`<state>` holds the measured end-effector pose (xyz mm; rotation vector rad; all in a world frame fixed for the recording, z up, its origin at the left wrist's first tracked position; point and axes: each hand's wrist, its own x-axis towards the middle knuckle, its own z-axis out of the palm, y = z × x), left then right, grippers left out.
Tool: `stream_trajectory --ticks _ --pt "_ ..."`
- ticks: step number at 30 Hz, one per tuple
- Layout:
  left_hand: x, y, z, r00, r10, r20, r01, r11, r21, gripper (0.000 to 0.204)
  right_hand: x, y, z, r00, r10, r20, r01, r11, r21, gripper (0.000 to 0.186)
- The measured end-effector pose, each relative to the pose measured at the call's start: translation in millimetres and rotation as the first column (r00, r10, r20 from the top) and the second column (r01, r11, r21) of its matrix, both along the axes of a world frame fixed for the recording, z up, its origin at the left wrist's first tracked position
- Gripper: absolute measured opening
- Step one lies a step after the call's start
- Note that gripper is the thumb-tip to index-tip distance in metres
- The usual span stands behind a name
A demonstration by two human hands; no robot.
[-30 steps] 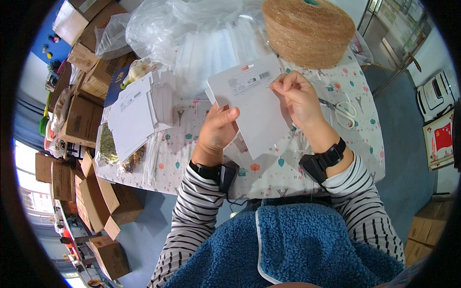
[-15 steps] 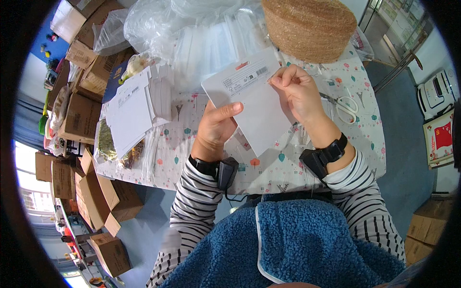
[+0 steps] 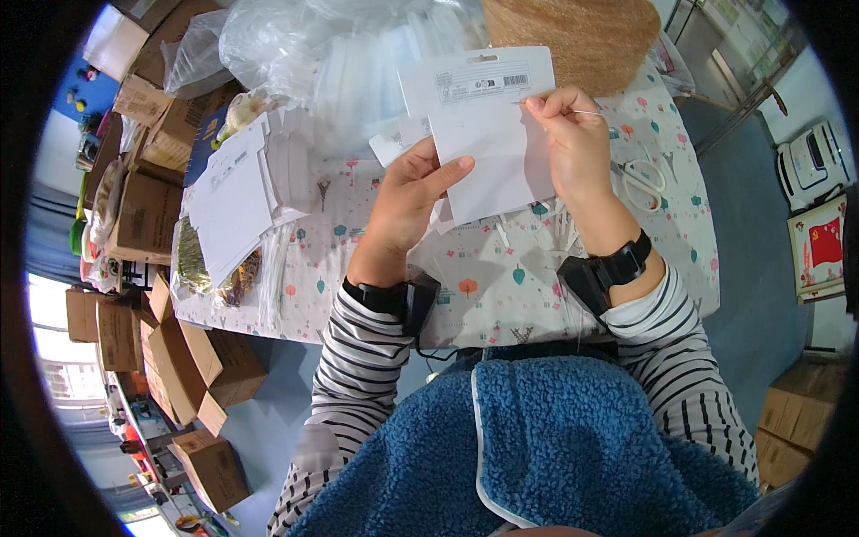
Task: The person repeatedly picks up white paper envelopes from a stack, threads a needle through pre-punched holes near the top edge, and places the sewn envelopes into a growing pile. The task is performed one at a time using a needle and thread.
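Patterned tablecloth (image 3: 501, 309); brown spool (image 3: 573, 40) far right on it. Cardboard boxes (image 3: 143, 219) at left, blue floor (image 3: 268, 394). White card (image 3: 497, 152) above tablecloth: left hand (image 3: 407, 192) gripping its left edge, right hand (image 3: 568, 134) pinching thin thread (image 3: 588, 112) near right edge. Versus earlier frames: card farther away, turned straighter.

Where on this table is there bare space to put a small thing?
Bare tablecloth shows along the near edge between the black wristbands; between the left hand and the white card stack; and nearer than the scissors at right. The far side is crowded with plastic bags and a brown fibrous roll.
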<state>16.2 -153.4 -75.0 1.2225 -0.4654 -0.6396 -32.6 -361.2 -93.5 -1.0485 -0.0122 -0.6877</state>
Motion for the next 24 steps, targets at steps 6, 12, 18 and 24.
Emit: stream_trajectory --ticks 6,12,18,24 --pt "0.6 -4.4 -1.3 0.974 0.073 0.215 -0.093 0.992 0.085 0.024 3.5 -6.8 -5.3 0.998 -0.040 0.046 0.039 0.998 0.040 0.014" --pt "-6.4 27.5 43.5 0.844 0.405 0.352 -0.453 0.889 0.065 0.030 3.7 -19.3 -3.2 0.998 -0.014 0.060 0.005 0.990 0.143 0.020" --pt "-3.7 31.5 54.9 0.844 0.410 0.346 -0.476 0.869 0.134 0.039 2.9 -17.2 -0.8 0.975 0.195 0.111 -0.205 0.975 0.083 0.023" --pt "-15.3 5.2 25.1 0.917 0.214 0.336 -0.308 0.916 0.257 0.032 4.7 -17.5 -4.1 0.959 0.256 0.122 -0.273 0.950 0.150 0.022"
